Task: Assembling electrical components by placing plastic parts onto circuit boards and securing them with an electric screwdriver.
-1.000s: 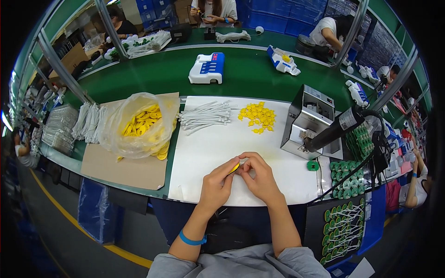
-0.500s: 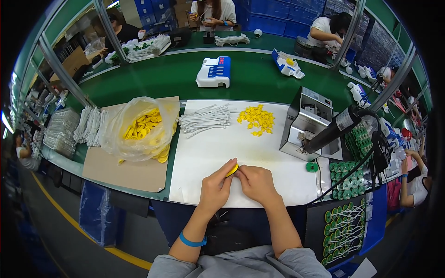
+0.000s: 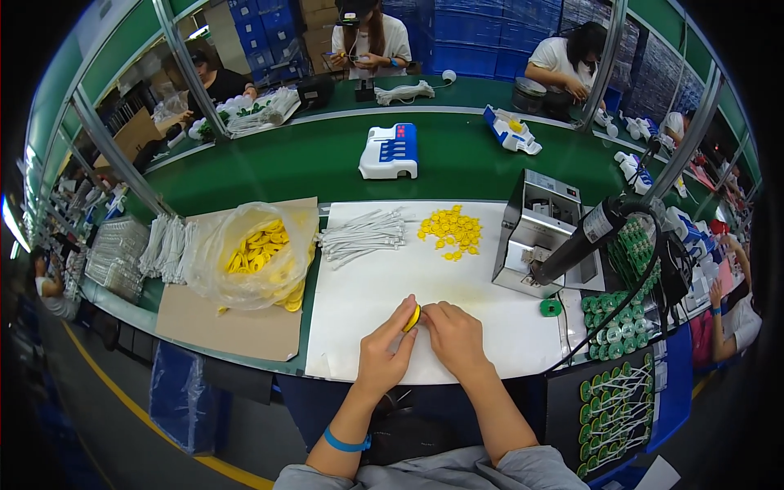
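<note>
My left hand (image 3: 387,351) and my right hand (image 3: 454,335) meet over the near edge of a white mat (image 3: 359,302). Together they pinch a small round yellow disc (image 3: 414,318), held on edge between the fingertips. Farther back on the mat lie a loose pile of the same yellow discs (image 3: 451,229) and a bundle of white cable ties (image 3: 363,236). What lies under my palms is hidden.
A clear bag of yellow discs (image 3: 257,255) sits on brown cardboard (image 3: 229,331) at left, with more white bundles (image 3: 163,245) beyond. A grey metal machine (image 3: 541,233), a black tool (image 3: 588,237) and trays of green parts (image 3: 621,302) stand at right. Other people work at the far green bench.
The view has shifted slightly; my hands stay together at the mat's near edge, turning the yellow disc a little between the fingertips.
</note>
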{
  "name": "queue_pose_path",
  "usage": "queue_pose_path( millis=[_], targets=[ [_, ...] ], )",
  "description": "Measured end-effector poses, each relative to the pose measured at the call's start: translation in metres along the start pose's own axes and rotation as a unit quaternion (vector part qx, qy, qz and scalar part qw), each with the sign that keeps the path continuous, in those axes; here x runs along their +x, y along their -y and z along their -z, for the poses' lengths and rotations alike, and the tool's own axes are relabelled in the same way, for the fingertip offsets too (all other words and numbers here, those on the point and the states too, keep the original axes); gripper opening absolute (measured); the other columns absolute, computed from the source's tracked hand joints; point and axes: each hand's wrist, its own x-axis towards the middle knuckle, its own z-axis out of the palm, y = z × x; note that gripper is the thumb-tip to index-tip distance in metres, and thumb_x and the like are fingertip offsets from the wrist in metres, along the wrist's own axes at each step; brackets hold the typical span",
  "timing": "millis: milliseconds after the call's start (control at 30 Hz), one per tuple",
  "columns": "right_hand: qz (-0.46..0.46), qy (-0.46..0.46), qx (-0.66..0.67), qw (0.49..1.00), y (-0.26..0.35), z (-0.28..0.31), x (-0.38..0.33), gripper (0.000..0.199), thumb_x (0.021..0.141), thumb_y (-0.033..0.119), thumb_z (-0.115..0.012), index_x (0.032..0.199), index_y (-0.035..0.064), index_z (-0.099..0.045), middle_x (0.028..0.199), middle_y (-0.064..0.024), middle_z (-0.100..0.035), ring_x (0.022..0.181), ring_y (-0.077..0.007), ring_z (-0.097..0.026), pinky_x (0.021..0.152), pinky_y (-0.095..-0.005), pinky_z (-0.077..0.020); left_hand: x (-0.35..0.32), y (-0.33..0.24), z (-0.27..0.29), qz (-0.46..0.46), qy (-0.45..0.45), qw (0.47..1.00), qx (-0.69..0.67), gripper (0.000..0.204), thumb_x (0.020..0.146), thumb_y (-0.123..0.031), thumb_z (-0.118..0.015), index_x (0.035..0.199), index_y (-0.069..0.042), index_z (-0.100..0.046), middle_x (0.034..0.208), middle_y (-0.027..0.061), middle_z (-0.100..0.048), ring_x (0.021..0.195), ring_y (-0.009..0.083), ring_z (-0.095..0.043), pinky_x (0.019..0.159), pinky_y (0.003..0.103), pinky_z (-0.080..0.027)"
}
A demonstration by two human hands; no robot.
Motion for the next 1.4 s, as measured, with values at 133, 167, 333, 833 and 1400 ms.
queue_pose_path(
  millis=[133,167,333,833,1400],
  targets=[
    [-0.033,0.035,0.046,0.998,-0.002,-0.006,-0.005,0.012,0.097,0.016,-0.068,0.091,0.0066,-0.063,0.085,-0.0111,-0.068,0.072,-0.0329,-0.069,0.06,-0.044,-0.0548,-0.001,0.003,0.001,-0.009,0.003,1.0,0.015,0.052,0.092,0.012,-0.064,0.142,0.0,-0.062,0.143,0.022,-0.064,0.136,0.0339,-0.06,0.112,0.037,-0.049],
    [-0.034,0.034,0.045,0.998,-0.005,-0.006,-0.005,0.012,0.097,0.016,-0.068,0.091,0.0066,-0.063,0.085,-0.0111,-0.068,0.072,-0.0329,-0.069,0.06,-0.044,-0.0548,-0.001,0.003,0.002,-0.005,0.003,1.0,0.014,0.052,0.092,0.013,-0.062,0.142,0.0,-0.062,0.142,0.0221,-0.064,0.135,0.0344,-0.06,0.112,0.038,-0.049],
    [0.023,0.074,0.061,0.995,-0.003,-0.007,-0.007,0.012,0.098,0.011,-0.066,0.091,0.004,-0.058,0.081,-0.0152,-0.067,0.064,-0.0355,-0.067,0.055,-0.0443,-0.0521,0.0,0.005,0.008,-0.016,0.0,1.0,-0.005,0.048,0.09,0.015,-0.056,0.136,0.003,-0.065,0.139,0.0219,-0.067,0.133,0.0347,-0.063,0.112,0.038,-0.049],
    [0.064,0.048,0.062,0.995,-0.005,-0.013,-0.007,0.013,0.096,0.008,-0.067,0.088,0.004,-0.058,0.073,-0.0122,-0.064,0.056,-0.0324,-0.064,0.05,-0.0411,-0.0491,0.004,0.009,0.011,0.02,0.01,0.999,-0.035,0.047,0.091,0.013,-0.055,0.134,0.001,-0.068,0.133,0.0208,-0.07,0.123,0.0292,-0.069,0.107,0.035,-0.052],
    [-0.034,0.012,0.067,0.997,0.017,0.017,-0.015,0.046,0.08,0.047,-0.086,0.075,0.0086,-0.061,0.064,-0.0067,-0.064,0.054,-0.0252,-0.065,0.05,-0.0362,-0.0496,-0.011,0.02,0.017,0.132,-0.029,0.943,-0.305,0.031,0.105,-0.012,-0.058,0.131,0.003,-0.061,0.109,0.0249,-0.074,0.106,0.0278,-0.072,0.097,0.039,-0.055]
  ],
)
